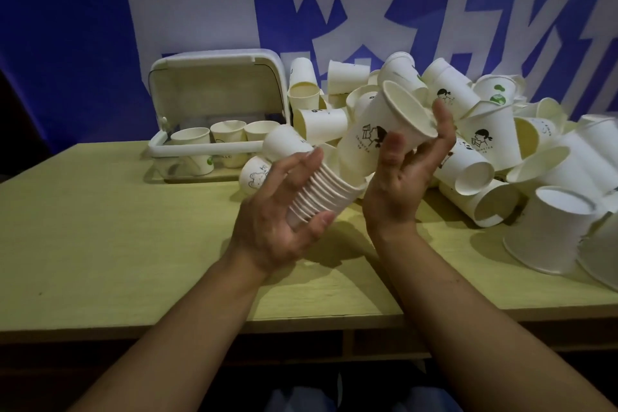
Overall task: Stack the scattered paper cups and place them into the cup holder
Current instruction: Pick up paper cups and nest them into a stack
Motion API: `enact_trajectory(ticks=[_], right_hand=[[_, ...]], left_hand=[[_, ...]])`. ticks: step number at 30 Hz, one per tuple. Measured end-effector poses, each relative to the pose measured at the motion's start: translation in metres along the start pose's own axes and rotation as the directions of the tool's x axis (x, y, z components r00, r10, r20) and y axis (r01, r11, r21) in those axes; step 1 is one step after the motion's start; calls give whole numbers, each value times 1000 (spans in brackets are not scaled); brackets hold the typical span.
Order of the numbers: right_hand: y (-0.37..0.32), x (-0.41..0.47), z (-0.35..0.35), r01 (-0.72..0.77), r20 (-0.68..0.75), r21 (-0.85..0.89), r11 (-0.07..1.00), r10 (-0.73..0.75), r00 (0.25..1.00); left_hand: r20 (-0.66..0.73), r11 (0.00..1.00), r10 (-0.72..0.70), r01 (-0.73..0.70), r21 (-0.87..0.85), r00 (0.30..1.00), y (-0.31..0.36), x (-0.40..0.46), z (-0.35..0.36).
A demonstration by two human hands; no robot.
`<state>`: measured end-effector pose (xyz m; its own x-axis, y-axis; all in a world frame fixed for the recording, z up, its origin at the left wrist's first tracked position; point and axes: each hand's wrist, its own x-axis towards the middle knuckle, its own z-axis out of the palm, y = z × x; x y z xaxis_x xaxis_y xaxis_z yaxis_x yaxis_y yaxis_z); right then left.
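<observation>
My left hand (284, 211) grips a stack of several nested white paper cups (321, 192), held tilted above the table. My right hand (406, 174) holds a single printed paper cup (378, 134), whose base sits in the mouth of the stack while its open rim points up and right. A big heap of loose white paper cups (495, 144) lies on the right half of the table. The cup holder (214, 104), a white box with its lid raised, stands at the back left and has three cups upright inside.
The yellow-green table (117, 227) has its front edge near me. Overturned cups (548, 231) lie near the right edge. One printed cup (255, 174) lies on its side beside the holder. Behind everything hangs a blue wall banner with white characters (334, 3).
</observation>
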<state>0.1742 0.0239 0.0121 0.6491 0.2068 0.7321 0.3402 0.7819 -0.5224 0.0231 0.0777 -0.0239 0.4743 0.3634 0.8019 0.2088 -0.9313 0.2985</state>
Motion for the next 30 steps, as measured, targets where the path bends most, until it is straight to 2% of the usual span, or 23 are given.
enact_trajectory(ticks=[5, 9, 11, 15, 19, 22, 24, 27, 30], right_hand=[[-5, -6, -1, -39, 200, 19, 999, 34, 979], [0, -13, -1, -83, 342, -61, 995, 99, 935], [3, -15, -3, -104, 411, -141, 985, 153, 899], [7, -16, -6, -19, 582, -292, 956, 194, 790], [4, -21, -2, -45, 637, -278, 959, 220, 739], [5, -20, -2, -104, 623, -261, 960, 250, 741], [3, -17, 3, -110, 606, -313, 943, 287, 742], [3, -12, 20, 33, 658, -441, 897, 298, 692], [6, -14, 49, 213, 783, -498, 841, 330, 526]], left_hand=[[14, 999, -37, 36, 11, 999, 1, 0, 0], [-16, 999, -44, 43, -4, 999, 0, 0, 0], [-67, 996, -80, 77, -35, 995, -1, 0, 0], [-169, 976, -181, 156, -154, 969, -9, -4, -5], [-187, 952, -225, 176, -249, 956, -10, -5, -10], [-206, 937, -262, 198, -287, 943, -5, -1, -20], [-255, 932, -280, 199, -302, 925, -9, 0, -35], [-365, 938, -297, 198, -286, 882, -24, -4, -69], [-439, 938, -328, 231, -260, 836, -43, -12, -104]])
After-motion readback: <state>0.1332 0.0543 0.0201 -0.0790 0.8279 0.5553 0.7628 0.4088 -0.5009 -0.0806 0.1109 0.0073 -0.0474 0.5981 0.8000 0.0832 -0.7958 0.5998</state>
